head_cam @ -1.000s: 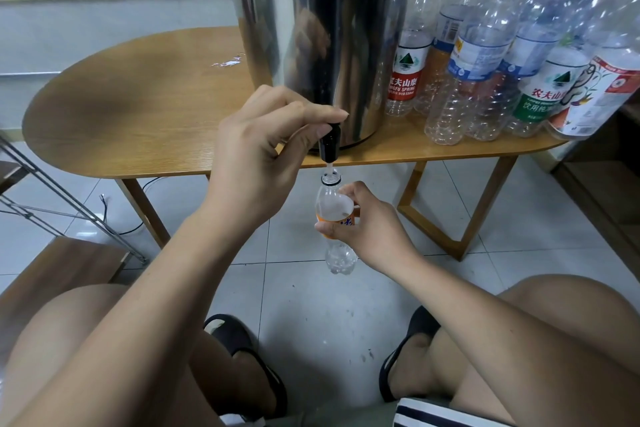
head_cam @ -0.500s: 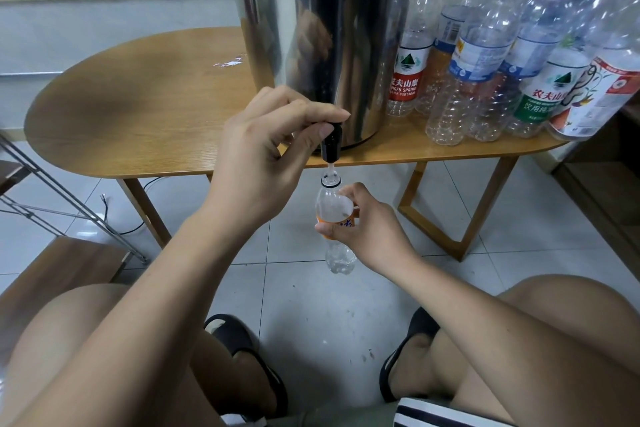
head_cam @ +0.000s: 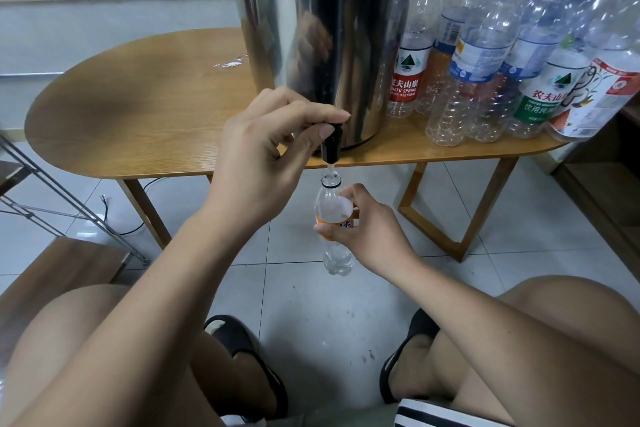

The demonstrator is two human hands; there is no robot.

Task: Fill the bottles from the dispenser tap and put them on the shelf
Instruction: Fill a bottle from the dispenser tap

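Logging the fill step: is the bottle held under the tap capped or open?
Open: the bottle in the right hand shows a bare neck with no cap, directly below the tap.

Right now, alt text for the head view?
A seated person's left hand pinches the black tap of a steel dispenser while the right hand holds a small orange-labelled bottle under it. Capped plastic bottles stand on the wooden table alongside.

- L grip [head_cam: 263,149]: arm reaches fwd, raised; index over tap [head_cam: 331,147] top, thumb against its side, other fingers curled.
- R grip [head_cam: 370,229]: lower, forearm angled in from right, thumb & fingers wrapped round bottle [head_cam: 330,206].
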